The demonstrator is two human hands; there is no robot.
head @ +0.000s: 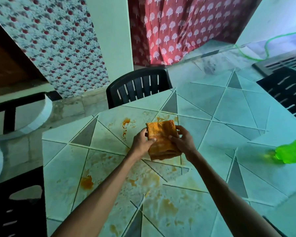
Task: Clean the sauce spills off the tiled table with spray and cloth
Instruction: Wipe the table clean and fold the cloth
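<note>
A folded orange cloth [161, 134] is held over the middle of the tiled table [246, 106]. My left hand [141, 142] pinches its left edge, thumb on top. My right hand [183, 139] grips its right edge with curled fingers. Orange sauce spills [86, 183] are smeared across the tiles, with a streak [126, 124] left of the cloth and wet smears [167, 206] near me. A bright green spray bottle [292, 152] lies blurred at the table's right side.
A black plastic chair [138, 87] stands at the table's far edge, another [287, 93] at the right, and a third [15, 207] at the near left. Patterned curtains [178, 28] hang behind. A green hose [266, 47] lies on the floor.
</note>
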